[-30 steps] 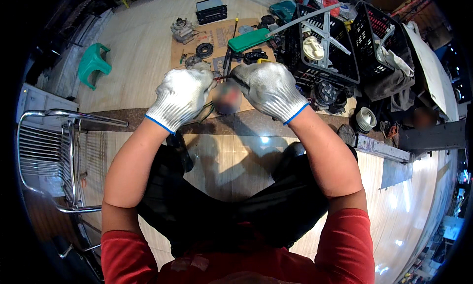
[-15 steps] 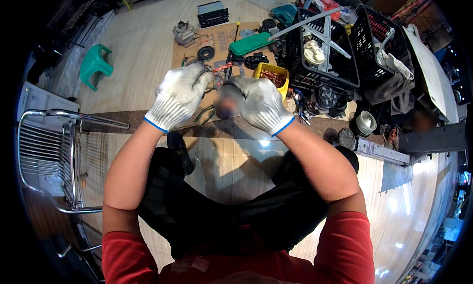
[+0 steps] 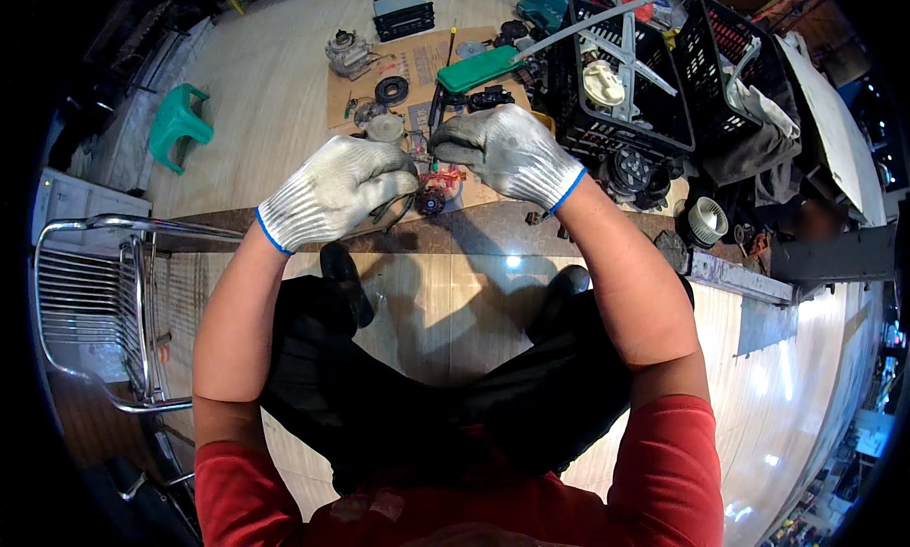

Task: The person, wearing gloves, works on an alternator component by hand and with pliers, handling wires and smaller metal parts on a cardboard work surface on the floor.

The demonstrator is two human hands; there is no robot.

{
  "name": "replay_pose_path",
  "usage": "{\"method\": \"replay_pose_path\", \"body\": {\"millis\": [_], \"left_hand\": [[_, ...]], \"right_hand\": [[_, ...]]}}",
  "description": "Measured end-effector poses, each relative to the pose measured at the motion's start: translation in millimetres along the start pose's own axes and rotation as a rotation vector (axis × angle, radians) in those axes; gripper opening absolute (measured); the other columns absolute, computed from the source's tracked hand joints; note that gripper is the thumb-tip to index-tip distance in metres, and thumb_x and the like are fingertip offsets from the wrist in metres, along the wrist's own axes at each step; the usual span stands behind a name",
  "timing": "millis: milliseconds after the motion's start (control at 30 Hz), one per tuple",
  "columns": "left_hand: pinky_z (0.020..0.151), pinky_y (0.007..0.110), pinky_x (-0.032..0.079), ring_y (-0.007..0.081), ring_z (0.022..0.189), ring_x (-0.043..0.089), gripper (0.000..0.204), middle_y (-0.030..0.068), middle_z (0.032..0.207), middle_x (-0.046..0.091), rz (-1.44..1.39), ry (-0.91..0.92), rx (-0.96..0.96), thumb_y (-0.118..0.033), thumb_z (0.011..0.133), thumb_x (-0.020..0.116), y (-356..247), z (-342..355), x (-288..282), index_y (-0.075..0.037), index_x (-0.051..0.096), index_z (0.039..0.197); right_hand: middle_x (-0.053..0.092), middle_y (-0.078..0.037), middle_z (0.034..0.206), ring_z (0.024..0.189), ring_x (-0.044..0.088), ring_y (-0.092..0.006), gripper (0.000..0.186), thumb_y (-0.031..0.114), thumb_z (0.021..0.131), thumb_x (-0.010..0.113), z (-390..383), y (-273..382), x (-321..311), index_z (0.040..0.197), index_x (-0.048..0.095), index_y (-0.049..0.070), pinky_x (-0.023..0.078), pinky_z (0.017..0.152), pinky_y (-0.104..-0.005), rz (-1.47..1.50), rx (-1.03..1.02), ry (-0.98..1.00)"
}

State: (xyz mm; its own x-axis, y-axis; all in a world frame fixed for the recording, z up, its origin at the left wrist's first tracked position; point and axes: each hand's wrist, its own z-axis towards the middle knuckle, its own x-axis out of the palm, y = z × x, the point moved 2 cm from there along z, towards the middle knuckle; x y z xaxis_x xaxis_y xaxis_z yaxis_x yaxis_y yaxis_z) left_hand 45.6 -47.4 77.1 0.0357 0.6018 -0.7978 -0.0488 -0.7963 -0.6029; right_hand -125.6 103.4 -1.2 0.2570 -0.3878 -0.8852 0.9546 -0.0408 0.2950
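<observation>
Your white-knit-gloved left hand (image 3: 346,189) and white-knit-gloved right hand (image 3: 505,156) face each other with curled fingers above a flat brown cardboard sheet (image 3: 417,54), near a small dark round part (image 3: 431,202); a green plastic stool (image 3: 180,120) stands to your left.

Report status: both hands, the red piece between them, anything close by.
Left hand and right hand gloved, fingers curled, grip contents unclear. Red piece visible between them. Green paddle-shaped tool beyond, apart from both.
</observation>
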Motion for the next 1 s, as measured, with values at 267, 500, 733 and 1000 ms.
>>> {"method": "replay_pose_path", "body": {"millis": [267,500,733,1000], "left_hand": [[0.067,0.049,0.054,0.0382,0.076,0.068,0.026,0.0179,0.077,0.067,0.628,-0.078,-0.032,-0.03,0.097,0.06,7.3,1.5,20.6,-0.006,0.064,0.091],[0.07,0.05,0.054,0.0395,0.08,0.068,0.03,0.0199,0.082,0.067,0.56,-0.212,-0.214,-0.031,0.1,0.056,6.6,7.7,12.8,-0.004,0.064,0.091],[0.069,0.045,0.052,0.0345,0.076,0.068,0.033,0.0181,0.076,0.065,0.216,-0.404,-0.244,-0.033,0.101,0.055,7.5,3.1,8.7,-0.002,0.068,0.101],[0.058,0.033,0.045,0.0157,0.061,0.054,0.04,0.0091,0.066,0.056,-0.232,-0.263,-0.304,-0.033,0.099,0.057,2.4,4.5,2.2,0.005,0.068,0.097]], "right_hand": [[0.07,-0.009,0.073,0.069,0.072,-0.0293,0.01,0.015,0.078,0.066,1.7,43.5,-36.4,0.086,0.072,0.015,0.058,0.059,-0.0408,-0.273,-0.031,-0.081],[0.068,-0.008,0.068,0.063,0.07,-0.0274,0.004,0.014,0.079,0.065,-3.7,54.0,-30.0,0.079,0.069,0.013,0.056,0.055,-0.0398,-0.257,-0.031,-0.235],[0.069,-0.012,0.074,0.067,0.07,-0.0309,0.013,0.022,0.088,0.064,-7.4,55.6,-14.6,0.089,0.07,0.009,0.055,0.057,-0.0413,-0.07,0.11,-0.266],[0.071,-0.017,0.085,0.08,0.068,-0.037,0.027,0.031,0.094,0.064,-7.5,31.6,-0.2,0.103,0.073,0.008,0.054,0.068,-0.0441,0.311,0.15,-0.214]]}}
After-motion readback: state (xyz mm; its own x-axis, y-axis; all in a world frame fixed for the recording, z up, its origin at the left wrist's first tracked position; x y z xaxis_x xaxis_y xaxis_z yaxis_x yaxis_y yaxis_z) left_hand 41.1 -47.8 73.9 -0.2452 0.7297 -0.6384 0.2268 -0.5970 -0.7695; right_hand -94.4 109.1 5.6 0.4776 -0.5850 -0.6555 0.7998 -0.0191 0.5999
